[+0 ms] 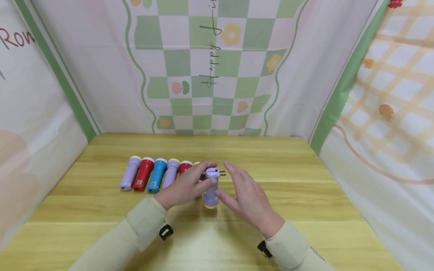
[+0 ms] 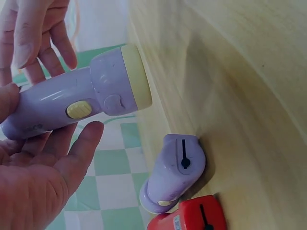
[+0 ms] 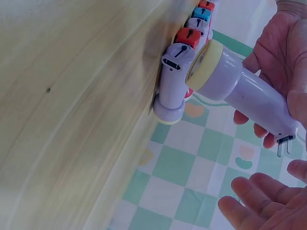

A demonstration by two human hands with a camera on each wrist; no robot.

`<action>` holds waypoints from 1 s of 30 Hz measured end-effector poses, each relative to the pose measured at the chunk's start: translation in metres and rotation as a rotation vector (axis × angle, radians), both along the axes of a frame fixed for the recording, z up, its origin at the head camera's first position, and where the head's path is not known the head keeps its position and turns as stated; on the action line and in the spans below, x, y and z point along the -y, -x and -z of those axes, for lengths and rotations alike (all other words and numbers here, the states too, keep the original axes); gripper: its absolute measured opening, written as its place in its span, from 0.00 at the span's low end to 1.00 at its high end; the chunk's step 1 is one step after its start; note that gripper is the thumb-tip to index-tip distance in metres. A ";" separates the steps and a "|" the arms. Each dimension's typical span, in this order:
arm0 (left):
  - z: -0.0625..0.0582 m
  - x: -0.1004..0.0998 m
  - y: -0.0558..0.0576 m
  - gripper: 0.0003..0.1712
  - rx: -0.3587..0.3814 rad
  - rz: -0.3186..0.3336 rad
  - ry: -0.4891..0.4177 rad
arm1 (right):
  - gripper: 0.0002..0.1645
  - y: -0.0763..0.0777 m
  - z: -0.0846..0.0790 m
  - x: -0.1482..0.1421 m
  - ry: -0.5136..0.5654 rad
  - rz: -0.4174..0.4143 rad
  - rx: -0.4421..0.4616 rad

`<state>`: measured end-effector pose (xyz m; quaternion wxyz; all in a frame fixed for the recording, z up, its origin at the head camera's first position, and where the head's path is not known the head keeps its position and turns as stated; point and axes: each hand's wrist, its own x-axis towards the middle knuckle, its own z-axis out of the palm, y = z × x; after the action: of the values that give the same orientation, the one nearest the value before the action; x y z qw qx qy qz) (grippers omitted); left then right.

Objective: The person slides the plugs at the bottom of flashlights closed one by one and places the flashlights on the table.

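A lilac flashlight [image 1: 211, 194] with a cream lens rim hangs lens-down above the table, two metal plug prongs jutting from its tail end. My left hand [image 1: 188, 184] holds it by that tail end, thumb on the near side. In the left wrist view the flashlight [image 2: 62, 100] shows a cream slide switch. To its right, my right hand [image 1: 249, 194] has its fingers spread and faces the prongs. The right wrist view shows this right hand [image 3: 268, 196] apart from the flashlight [image 3: 254, 96].
A row of flashlights lies on the wooden table [image 1: 271, 158]: a lilac one [image 1: 130, 173], a red one [image 1: 144, 174], a blue one [image 1: 157, 175], another lilac one [image 1: 170, 173] and a red one [image 1: 185, 166]. My left hand partly covers the row's right end. Patterned cloth [image 1: 203, 67] surrounds the table.
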<state>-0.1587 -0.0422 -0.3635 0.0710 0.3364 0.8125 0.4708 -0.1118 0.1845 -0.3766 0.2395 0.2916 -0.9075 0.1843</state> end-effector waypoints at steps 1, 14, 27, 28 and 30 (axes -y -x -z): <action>0.000 0.001 -0.001 0.29 0.015 0.006 -0.011 | 0.52 0.000 0.000 0.000 0.004 0.001 0.000; 0.002 0.006 -0.007 0.27 0.208 0.073 -0.119 | 0.46 -0.002 -0.002 0.006 0.075 -0.018 -0.007; 0.003 0.004 -0.015 0.29 0.237 0.043 -0.170 | 0.40 0.001 0.000 0.010 0.129 -0.126 -0.079; 0.002 0.003 -0.016 0.29 0.241 0.033 -0.174 | 0.40 0.001 0.000 0.011 0.131 -0.129 -0.084; 0.002 0.003 -0.017 0.28 0.256 0.011 -0.184 | 0.39 0.001 0.000 0.011 0.136 -0.136 -0.098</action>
<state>-0.1418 -0.0450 -0.3650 0.1454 0.2830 0.7484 0.5819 -0.1124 0.1732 -0.3763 0.2898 0.3445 -0.8582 0.2466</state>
